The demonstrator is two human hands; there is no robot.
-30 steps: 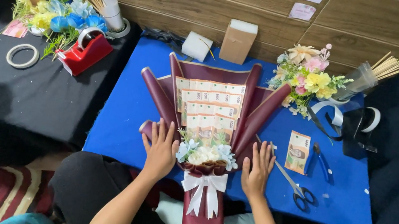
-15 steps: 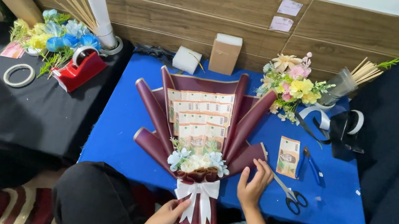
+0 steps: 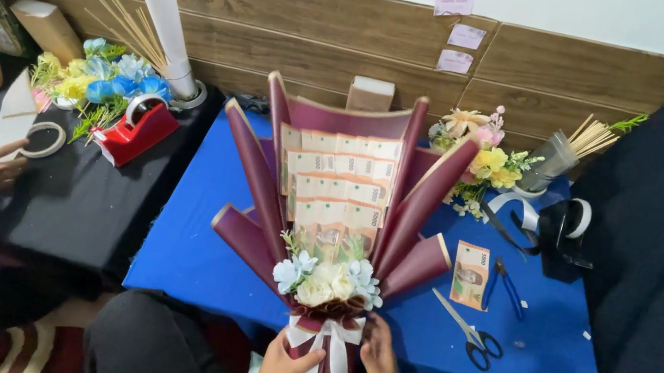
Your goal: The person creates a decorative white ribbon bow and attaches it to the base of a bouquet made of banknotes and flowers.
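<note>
Lifting the maroon bouquet point(image 3: 334, 214) off the blue table point(image 3: 195, 254) goes best keeping left hand point(image 3: 285, 369) and right hand point(image 3: 380, 361) both wrapped snugly around its ribboned stem, upright, banknote fan undisturbed.

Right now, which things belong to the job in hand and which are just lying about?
In hand:
left hand
right hand
bouquet
white ribbon bow

Lying about:
scissors
loose banknote
blue pen
red tape dispenser
tape ring
flower bunch
</note>
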